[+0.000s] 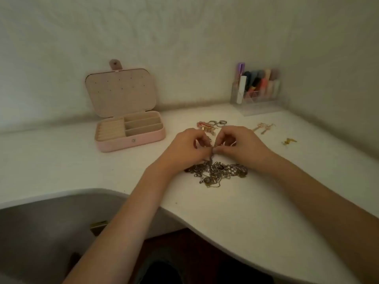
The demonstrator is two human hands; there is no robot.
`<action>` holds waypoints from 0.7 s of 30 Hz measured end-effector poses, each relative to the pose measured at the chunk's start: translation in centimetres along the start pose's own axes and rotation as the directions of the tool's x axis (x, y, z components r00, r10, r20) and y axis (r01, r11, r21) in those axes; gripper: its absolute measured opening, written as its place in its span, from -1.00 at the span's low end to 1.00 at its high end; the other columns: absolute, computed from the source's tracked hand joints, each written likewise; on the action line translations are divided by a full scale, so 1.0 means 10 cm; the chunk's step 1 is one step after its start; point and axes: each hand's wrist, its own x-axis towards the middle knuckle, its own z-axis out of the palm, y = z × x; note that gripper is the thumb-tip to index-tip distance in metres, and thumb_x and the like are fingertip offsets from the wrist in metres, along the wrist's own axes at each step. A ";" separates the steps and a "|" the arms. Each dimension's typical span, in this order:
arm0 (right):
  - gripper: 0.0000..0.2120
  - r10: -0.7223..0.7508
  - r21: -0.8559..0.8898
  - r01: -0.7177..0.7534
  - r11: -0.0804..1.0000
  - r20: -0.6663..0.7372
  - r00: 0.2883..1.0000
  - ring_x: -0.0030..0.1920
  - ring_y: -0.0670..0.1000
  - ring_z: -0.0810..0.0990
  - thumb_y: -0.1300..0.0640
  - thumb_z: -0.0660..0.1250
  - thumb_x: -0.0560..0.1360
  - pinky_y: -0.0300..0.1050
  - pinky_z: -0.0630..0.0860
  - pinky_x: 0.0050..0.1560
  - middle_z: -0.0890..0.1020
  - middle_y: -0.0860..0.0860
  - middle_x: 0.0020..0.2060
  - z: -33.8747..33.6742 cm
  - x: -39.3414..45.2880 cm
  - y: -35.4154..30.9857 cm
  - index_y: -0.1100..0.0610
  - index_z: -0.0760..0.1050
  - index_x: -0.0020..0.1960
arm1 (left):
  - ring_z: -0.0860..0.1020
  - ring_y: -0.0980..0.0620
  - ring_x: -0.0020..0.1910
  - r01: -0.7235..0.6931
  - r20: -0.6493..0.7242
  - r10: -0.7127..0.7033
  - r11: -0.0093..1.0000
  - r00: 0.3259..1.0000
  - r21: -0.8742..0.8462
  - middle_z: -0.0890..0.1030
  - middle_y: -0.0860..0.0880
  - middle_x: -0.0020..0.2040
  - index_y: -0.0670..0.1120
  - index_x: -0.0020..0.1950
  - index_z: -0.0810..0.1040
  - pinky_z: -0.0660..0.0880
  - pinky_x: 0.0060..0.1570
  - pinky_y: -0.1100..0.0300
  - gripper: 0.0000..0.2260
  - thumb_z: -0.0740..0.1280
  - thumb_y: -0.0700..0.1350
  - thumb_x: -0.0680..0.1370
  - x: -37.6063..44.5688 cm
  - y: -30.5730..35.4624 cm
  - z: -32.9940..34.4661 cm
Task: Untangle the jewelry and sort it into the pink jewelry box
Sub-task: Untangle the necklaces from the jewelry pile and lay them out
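Step in hand: untangling. Judged from the layout, sorting into the box has not yet begun in any visible compartment.
Left hand [184, 146]: raised just above the tangle, fingers curled, grip closed in a pinch on a strand that runs down into the heap.
Right hand [239, 143]: facing the left, fingertips nearly touching it, grip likewise pinched on the same small section of chain.
Tangled jewelry [217, 171]: a dark heap of chains on the white worktop [266, 212], directly below both hands and close to the front edge. Individual pieces cannot be told apart.
Pink jewelry box [131, 132]: open, lid upright against the wall, well to the left of the heap. Ring rolls on its left, three long compartments on its right; all appear empty.
Loose pieces already apart: rings and a pink item [213, 125] just beyond the hands; gold earrings [263, 128] further right; a small gold piece [289, 141] furthest right.
Clear organiser [256, 93]: rear right corner, holding assorted sticks and tubes; not part of the task.
Next move, requirement: a fine two-handed pull, easing one strand clear while the heap stays down. Hard tugging would likely tighten the knot.
Thereafter: carry the freed piece left to a box compartment.
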 end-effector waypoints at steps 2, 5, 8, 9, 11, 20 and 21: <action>-0.91 0.072 0.202 -0.064 0.977 -0.033 0.997 -0.28 -0.13 0.57 0.19 0.46 0.41 -0.37 0.50 -0.21 0.63 -0.01 -0.25 -0.04 0.01 -0.01 0.12 0.55 -0.17 | 0.46 0.16 -0.34 0.031 0.031 -0.029 0.997 0.999 -0.072 0.57 0.07 -0.20 0.00 -0.23 0.57 0.42 -0.31 0.32 -0.93 0.43 -0.13 0.42 -0.01 0.02 -0.01; -0.94 0.188 0.549 -0.155 0.821 -0.005 0.982 -0.27 -0.06 0.64 0.24 0.42 0.44 -0.26 0.61 -0.14 0.64 0.08 -0.25 -0.09 0.02 -0.01 0.17 0.55 -0.11 | 0.54 0.12 -0.24 0.038 0.010 -0.037 0.970 0.999 -0.240 0.63 -0.06 -0.21 -0.15 -0.17 0.57 0.45 -0.18 0.30 -0.96 0.38 -0.21 0.47 0.00 0.03 -0.02; -0.95 0.245 0.712 -0.216 0.668 0.063 0.967 -0.26 -0.06 0.62 0.24 0.35 0.50 -0.24 0.61 -0.10 0.61 0.05 -0.26 -0.12 0.01 -0.04 0.21 0.53 -0.05 | 0.62 0.11 -0.18 0.092 -0.002 -0.103 0.893 0.995 -0.441 0.67 -0.05 -0.19 -0.10 -0.22 0.43 0.44 -0.24 0.38 -0.86 0.31 -0.26 0.51 0.01 0.06 -0.05; -0.95 0.261 0.750 -0.231 0.619 0.081 0.962 -0.23 -0.06 0.62 0.24 0.34 0.51 -0.21 0.60 -0.06 0.61 0.05 -0.25 -0.13 0.00 -0.05 0.21 0.52 -0.04 | 0.64 0.10 -0.18 0.110 0.010 -0.119 0.880 0.993 -0.463 0.68 -0.03 -0.21 -0.08 -0.23 0.38 0.43 -0.25 0.36 -0.83 0.28 -0.26 0.52 0.00 0.08 -0.05; -0.96 0.292 0.817 -0.253 0.518 0.110 0.950 -0.18 -0.03 0.64 0.24 0.32 0.53 -0.16 0.60 -0.01 0.62 0.06 -0.23 -0.16 0.00 -0.06 0.21 0.49 -0.04 | 0.64 0.07 -0.26 0.132 0.018 -0.142 0.860 0.990 -0.492 0.66 0.00 -0.31 -0.07 -0.23 0.36 0.41 -0.27 0.29 -0.81 0.25 -0.28 0.53 -0.02 0.10 -0.07; -0.86 0.364 0.947 -0.207 0.244 0.109 0.925 -0.33 0.00 0.56 0.27 0.16 0.61 -0.02 0.63 -0.20 0.50 0.06 -0.37 -0.21 0.02 -0.09 0.20 0.39 -0.12 | 0.39 0.12 -0.61 0.129 -0.168 -0.206 0.915 0.964 -0.383 0.44 -0.08 -0.46 -0.11 -0.20 0.38 0.34 -0.54 0.33 -0.86 0.26 -0.32 0.48 -0.03 0.10 -0.02; -0.89 0.397 0.945 -0.201 0.260 0.085 0.914 -0.36 -0.01 0.52 0.27 0.16 0.61 -0.04 0.63 -0.22 0.47 0.06 -0.37 -0.21 0.03 -0.07 0.20 0.38 -0.10 | 0.40 0.13 -0.61 0.130 -0.205 -0.221 0.916 0.954 -0.379 0.44 -0.07 -0.45 -0.11 -0.18 0.38 0.35 -0.54 0.33 -0.88 0.26 -0.30 0.49 -0.02 0.07 -0.02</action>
